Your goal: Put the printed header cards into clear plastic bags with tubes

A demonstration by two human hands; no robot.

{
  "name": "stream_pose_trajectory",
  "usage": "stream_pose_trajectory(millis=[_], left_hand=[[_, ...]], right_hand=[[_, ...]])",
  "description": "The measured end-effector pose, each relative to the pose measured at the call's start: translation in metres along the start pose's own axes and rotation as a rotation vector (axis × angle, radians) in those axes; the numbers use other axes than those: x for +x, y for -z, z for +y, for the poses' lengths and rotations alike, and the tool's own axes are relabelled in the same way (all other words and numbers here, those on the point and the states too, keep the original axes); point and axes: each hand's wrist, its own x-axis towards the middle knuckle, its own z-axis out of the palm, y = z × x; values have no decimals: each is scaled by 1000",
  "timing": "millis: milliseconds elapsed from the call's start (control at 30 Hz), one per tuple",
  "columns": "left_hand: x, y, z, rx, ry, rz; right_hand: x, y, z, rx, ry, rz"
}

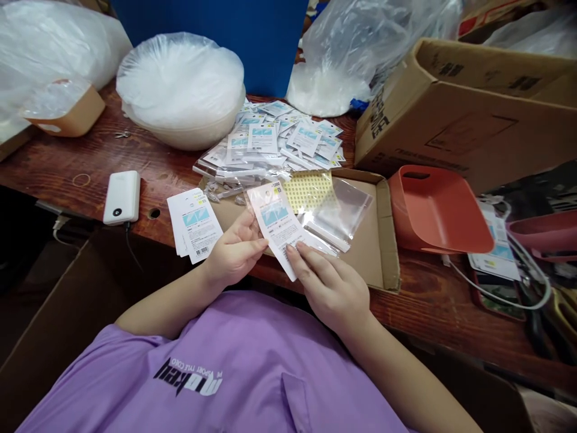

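Observation:
A white printed card (276, 218) with a blue picture, yellow mark and barcode is held tilted between my two hands. My left hand (238, 248) grips its left edge, thumb toward the card, with some clear plastic by the fingers. On its lower right, my right hand (336, 285) has its fingers laid over the face; the thumb is hidden. Below the card, clear plastic bags (345, 210) and a sheet of small yellow stickers (309, 191) lie in a shallow cardboard tray (386, 231). A small stack of similar cards (195, 225) rests left of my left hand.
Behind the tray is a heap of bagged cards (279, 138). A plastic-covered bowl (183, 90) and a white power bank (121, 197) stand to the left. To the right are an orange bin (442, 207), a large cardboard box (469, 108) and a looped white cable (547, 288).

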Motion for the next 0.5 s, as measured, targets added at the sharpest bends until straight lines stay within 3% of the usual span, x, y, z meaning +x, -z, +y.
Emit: stream_pose_trajectory(millis=[167,267,400,500], left_hand=[[-12,11,6,-131,107,-60],[-16,19,6,-136,121,-28],[-16,34,8,5,57,40],[-23,45,10,70,18,14]], right_hand=[[38,-11,-5,-58,56,18],[56,-21,-12,-53,98,-5],[68,-37,-20,92,200,-82],[71,-47,-16,301,208,-108]])
